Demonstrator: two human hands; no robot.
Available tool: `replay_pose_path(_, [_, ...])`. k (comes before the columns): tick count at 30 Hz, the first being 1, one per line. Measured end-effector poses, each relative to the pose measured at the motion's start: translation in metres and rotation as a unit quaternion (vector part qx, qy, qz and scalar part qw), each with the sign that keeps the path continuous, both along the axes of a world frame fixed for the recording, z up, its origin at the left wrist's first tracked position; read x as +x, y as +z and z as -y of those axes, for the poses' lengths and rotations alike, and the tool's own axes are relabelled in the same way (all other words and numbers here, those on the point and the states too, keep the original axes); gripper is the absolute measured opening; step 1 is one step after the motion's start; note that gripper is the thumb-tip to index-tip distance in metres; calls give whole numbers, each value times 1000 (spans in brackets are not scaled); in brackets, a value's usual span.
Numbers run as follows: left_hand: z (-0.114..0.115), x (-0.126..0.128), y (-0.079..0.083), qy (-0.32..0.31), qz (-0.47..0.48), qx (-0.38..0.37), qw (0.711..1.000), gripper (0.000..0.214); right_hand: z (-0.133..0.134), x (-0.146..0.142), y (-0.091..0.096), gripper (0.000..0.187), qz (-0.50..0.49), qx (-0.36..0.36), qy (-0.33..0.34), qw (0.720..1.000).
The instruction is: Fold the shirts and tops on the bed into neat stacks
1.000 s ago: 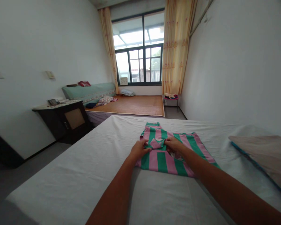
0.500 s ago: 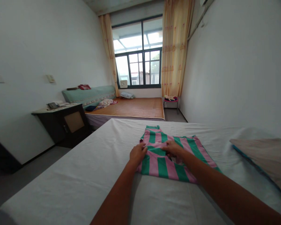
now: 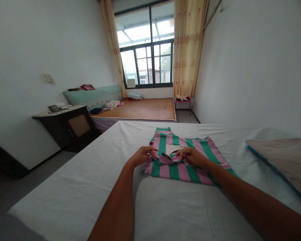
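Note:
A garment with pink and green stripes (image 3: 180, 172) lies on the white-covered table (image 3: 95, 187), looking like a shirt. My left hand (image 3: 144, 155) pinches the near edge of its opening on the left side. On the right side of that opening, my right hand (image 3: 190, 156) grips the cloth with bent fingers. Between the hands the striped edge is lifted and folded toward me, and a pale patch (image 3: 172, 148) shows just beyond it. The fingertips are partly hidden in the folds.
A folded beige cloth with a teal edge (image 3: 281, 155) rests at the right. Beyond the table stand a bed with a brown mat (image 3: 147, 108), a dark cabinet (image 3: 77, 129) at the left and a small stool (image 3: 183, 99) by the curtain.
Both hands have pulled the garment's edge up and toward me, baring a pale patch behind it. My left hand has shifted slightly left. The camera has tilted down a little.

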State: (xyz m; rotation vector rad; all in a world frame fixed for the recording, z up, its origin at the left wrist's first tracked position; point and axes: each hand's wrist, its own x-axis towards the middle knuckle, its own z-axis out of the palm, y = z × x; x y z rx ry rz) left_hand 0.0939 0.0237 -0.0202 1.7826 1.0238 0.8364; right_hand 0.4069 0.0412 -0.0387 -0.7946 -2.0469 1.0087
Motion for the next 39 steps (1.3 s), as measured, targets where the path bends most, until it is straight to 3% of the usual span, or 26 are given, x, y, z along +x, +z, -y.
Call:
replay_pose_path(4, [-1, 11, 11, 115, -64, 107, 985, 48, 2, -2, 17, 26, 22, 96, -101, 990])
replay_pose_path(7, [7, 42, 8, 94, -155, 155, 971, 44, 13, -25, 22, 38, 95, 167, -90, 977])
replay_pose_path(11, [24, 79, -16, 70, -348, 209, 911, 43, 34, -48, 5, 45, 277, 205, -40, 938])
replay_pose_path(14, [28, 83, -29, 95, -448, 211, 864, 52, 38, -41, -11, 55, 346, 192, -69, 916])
replay_pose_path(16, [27, 77, -30, 110, -478, 196, 849, 54, 34, -29, -18, 56, 366, 184, -94, 907])
replay_pose_path(21, [21, 63, -23, 114, -498, 173, 842, 57, 25, -8, -24, 55, 378, 195, -128, 896])
replay_pose_path(31, [16, 50, -23, 159, -505, 140, 837, 56, 28, -8, -26, 56, 379, 162, -145, 899])
replay_pose_path(35, [15, 51, -23, 167, -502, 136, 837, 54, 30, -14, -13, 56, 383, 135, -147, 902])
replay_pose_path(39, [15, 52, -23, 172, -497, 142, 838, 51, 44, -42, 8, 53, 344, 158, -128, 917])
